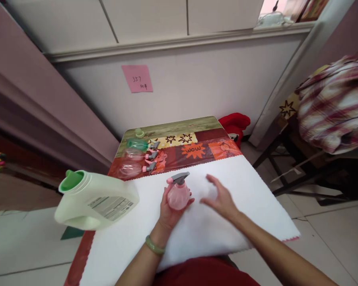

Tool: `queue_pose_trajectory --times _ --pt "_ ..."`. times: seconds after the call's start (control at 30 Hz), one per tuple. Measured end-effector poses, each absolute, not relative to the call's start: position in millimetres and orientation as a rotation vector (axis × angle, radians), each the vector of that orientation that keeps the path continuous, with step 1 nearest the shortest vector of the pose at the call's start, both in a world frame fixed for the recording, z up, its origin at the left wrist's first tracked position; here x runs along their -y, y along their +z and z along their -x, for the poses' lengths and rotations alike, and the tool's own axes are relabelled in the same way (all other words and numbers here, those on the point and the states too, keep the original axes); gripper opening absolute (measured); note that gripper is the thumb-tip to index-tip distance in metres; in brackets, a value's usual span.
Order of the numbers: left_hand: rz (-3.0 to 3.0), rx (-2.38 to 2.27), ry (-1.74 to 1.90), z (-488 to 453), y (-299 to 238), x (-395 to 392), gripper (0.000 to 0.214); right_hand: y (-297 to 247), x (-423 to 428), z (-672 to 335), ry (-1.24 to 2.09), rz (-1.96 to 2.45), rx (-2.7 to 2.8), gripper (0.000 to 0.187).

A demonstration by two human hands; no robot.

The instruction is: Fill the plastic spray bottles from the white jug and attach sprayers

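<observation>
A pink spray bottle [178, 196] with a grey and pink trigger head is in my left hand [168, 214]. The fingers wrap its round body from below and behind, and the nozzle points left. My right hand [222, 198] is to the right of the bottle, apart from it, over the white cloth [250, 186]. Its thumb and fingers are spread with nothing between them. A large pale green jug [107, 186] stands to the left, its mouth uncapped and showing a green inner spout.
Three more spray bottles lie on their sides at the back left: a green one [136, 143] and two clear pinkish ones, including the nearest one [130, 169]. Behind them is a small green cap [139, 133]. A stool [304, 167] with plaid cloth [337, 107] stands right.
</observation>
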State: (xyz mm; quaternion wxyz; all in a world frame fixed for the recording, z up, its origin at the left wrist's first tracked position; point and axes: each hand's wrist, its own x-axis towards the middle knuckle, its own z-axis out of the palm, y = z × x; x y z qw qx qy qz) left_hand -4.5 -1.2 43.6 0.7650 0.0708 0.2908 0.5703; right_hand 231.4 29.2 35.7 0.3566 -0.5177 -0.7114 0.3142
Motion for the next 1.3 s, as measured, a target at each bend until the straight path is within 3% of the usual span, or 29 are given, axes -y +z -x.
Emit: queue_pose_trajectory --times 0.1,0.2,0.5,0.6,0.73,0.83,1.07,1.2,1.3 --pt "-0.106 -0.616 1.274 0 44 0 0.05 48 -3 -170 1.053 1.165 1.763 0.118" --pt "-0.072 -0.617 1.272 -2 42 0 0.048 54 3 -137 1.046 1.322 1.678 0.117" --pt "-0.137 -0.549 1.251 2 30 -2 0.068 53 -47 -157 1.196 1.206 1.408 0.077" --pt "-0.137 -0.533 1.223 6 26 -6 0.067 61 -98 -194 1.032 1.429 1.36 0.079" --pt "-0.131 -0.519 1.187 9 21 -8 0.065 73 -180 -257 0.524 1.831 1.391 0.083" --pt "-0.133 -0.525 1.189 10 21 -8 0.062 70 -226 -292 0.39 1.945 1.344 0.088" --pt "-0.124 -0.528 1.191 9 24 -8 0.06 40 -261 -316 0.399 2.075 1.344 0.097" --pt "-0.181 -0.542 1.198 7 26 -8 0.055 36 -257 -326 0.444 1.993 1.394 0.122" --pt "-0.2 -0.561 1.213 4 26 -7 0.053 31 -233 -333 0.337 1.964 1.391 0.114"
